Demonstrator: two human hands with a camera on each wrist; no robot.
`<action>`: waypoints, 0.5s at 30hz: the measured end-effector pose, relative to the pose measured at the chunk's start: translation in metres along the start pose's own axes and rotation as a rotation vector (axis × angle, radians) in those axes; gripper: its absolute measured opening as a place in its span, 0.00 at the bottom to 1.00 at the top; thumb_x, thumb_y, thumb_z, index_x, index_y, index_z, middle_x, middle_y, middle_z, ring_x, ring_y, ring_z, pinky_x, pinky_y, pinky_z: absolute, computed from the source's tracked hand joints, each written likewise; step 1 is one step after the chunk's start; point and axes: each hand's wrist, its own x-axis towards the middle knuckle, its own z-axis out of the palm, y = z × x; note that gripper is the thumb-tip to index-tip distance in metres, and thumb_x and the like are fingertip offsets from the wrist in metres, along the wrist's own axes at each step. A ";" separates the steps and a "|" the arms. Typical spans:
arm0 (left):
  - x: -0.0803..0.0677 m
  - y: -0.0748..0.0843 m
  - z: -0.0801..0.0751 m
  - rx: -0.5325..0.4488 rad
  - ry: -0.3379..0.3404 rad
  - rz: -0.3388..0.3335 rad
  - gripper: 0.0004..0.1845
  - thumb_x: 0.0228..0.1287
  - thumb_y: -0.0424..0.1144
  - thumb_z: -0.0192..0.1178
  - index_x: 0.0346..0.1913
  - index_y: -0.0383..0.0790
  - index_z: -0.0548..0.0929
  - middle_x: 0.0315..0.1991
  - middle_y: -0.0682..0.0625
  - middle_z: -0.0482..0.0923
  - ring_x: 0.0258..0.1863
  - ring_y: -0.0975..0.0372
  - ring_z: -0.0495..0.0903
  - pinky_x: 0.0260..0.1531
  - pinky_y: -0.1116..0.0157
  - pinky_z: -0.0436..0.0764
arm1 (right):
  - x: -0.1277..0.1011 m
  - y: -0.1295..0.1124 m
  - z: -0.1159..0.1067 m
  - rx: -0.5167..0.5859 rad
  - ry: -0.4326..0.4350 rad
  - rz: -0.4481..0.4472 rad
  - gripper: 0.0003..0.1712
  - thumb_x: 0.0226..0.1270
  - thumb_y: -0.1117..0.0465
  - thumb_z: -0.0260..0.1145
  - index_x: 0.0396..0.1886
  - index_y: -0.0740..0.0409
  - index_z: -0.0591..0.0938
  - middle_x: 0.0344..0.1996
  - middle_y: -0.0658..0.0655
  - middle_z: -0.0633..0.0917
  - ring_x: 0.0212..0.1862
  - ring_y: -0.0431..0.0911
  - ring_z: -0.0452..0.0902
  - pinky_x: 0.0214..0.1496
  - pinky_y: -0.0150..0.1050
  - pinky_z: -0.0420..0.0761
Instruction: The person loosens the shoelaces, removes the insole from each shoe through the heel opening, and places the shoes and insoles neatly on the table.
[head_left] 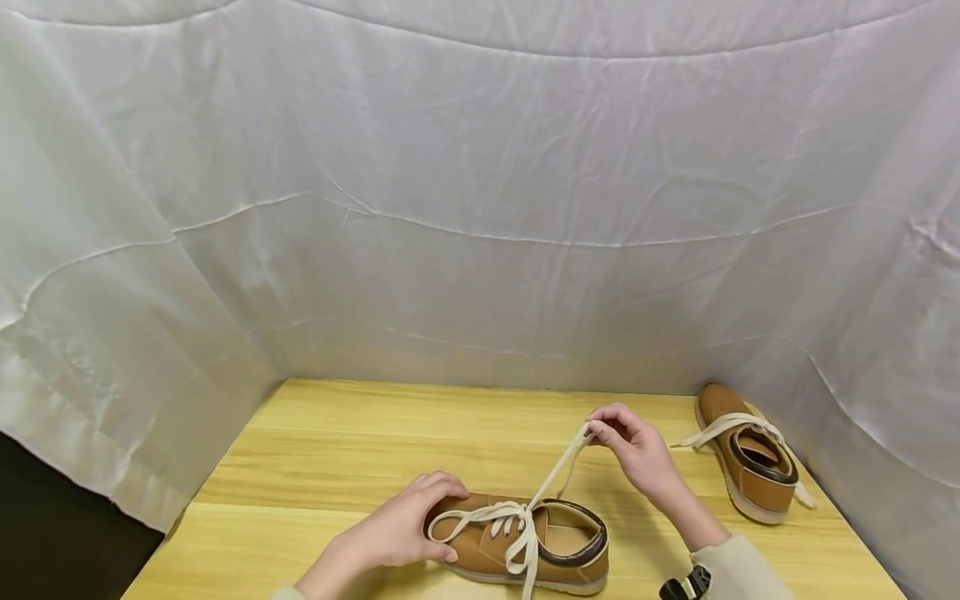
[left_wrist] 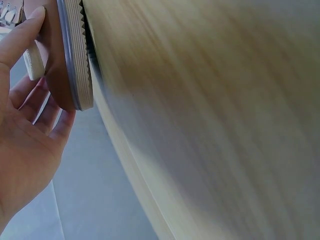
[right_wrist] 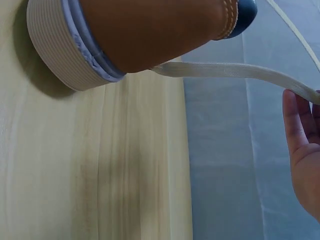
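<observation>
Shoe [head_left: 517, 542] at near table [head_left: 337, 450] edge, toe under your left hand [head_left: 405, 529], fingers curled over it, pinning it so it won't slide. Your right hand [head_left: 637, 454] pinches lace [head_left: 558, 471] end, lifted up and taut, likely loosening or tightening. Second shoe [head_left: 746, 458] far right by white sheet [head_left: 480, 208], well apart; nothing blocks.

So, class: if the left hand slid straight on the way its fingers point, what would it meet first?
Probably nothing more: the left hand already grips the near shoe at its toe. Depth beyond is unclear.
</observation>
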 end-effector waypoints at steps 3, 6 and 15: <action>0.000 0.000 0.000 0.003 0.002 0.006 0.37 0.55 0.52 0.79 0.67 0.49 0.77 0.68 0.56 0.73 0.68 0.59 0.71 0.69 0.51 0.74 | 0.000 0.000 -0.002 -0.001 0.004 0.007 0.09 0.79 0.72 0.58 0.48 0.77 0.79 0.40 0.58 0.84 0.41 0.39 0.84 0.46 0.35 0.88; 0.000 -0.001 0.000 0.005 0.004 0.010 0.37 0.54 0.52 0.79 0.67 0.48 0.77 0.67 0.56 0.73 0.68 0.59 0.71 0.69 0.51 0.74 | 0.000 -0.001 -0.004 -0.001 0.008 0.009 0.08 0.79 0.72 0.58 0.48 0.75 0.79 0.40 0.58 0.84 0.41 0.39 0.84 0.46 0.35 0.88; 0.001 -0.003 0.001 0.005 0.001 0.016 0.37 0.55 0.54 0.78 0.67 0.49 0.76 0.68 0.54 0.73 0.68 0.58 0.71 0.69 0.51 0.74 | 0.001 -0.004 -0.008 0.028 0.018 0.016 0.09 0.79 0.72 0.58 0.48 0.77 0.79 0.40 0.53 0.84 0.41 0.39 0.84 0.46 0.36 0.88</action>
